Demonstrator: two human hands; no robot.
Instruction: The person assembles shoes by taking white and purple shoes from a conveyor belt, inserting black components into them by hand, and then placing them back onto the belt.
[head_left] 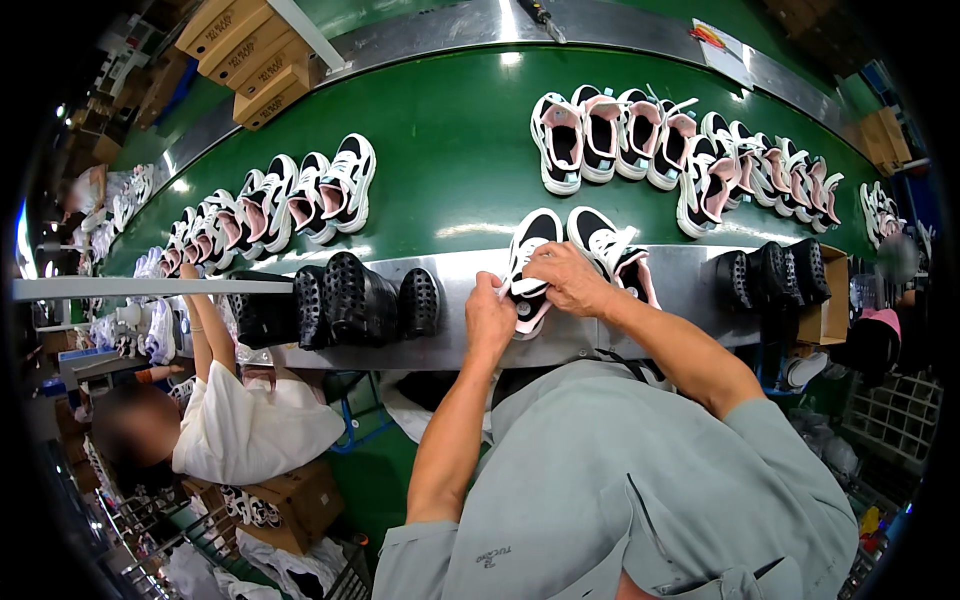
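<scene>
A white and black sneaker (537, 228) with pink lining stands on the metal edge of the bench, toe pointing away from me. My left hand (490, 318) grips its left side near the collar. Over the shoe's opening, my right hand (567, 281) is closed with its fingers pinched at the lace and tongue area; exactly which part they pinch is hidden. Just to the right, a matching sneaker (590, 222) sits partly behind my right hand and wrist, a white lace end lying over it.
Sneakers stand in rows on the green belt, at right (560, 150) and left (350, 180). Black studded shoe-shaped pieces (355, 300) line the metal ledge (460, 345) on both sides. Cardboard boxes (270, 95) are stacked far left. Another person in a white top (250, 425) works at left.
</scene>
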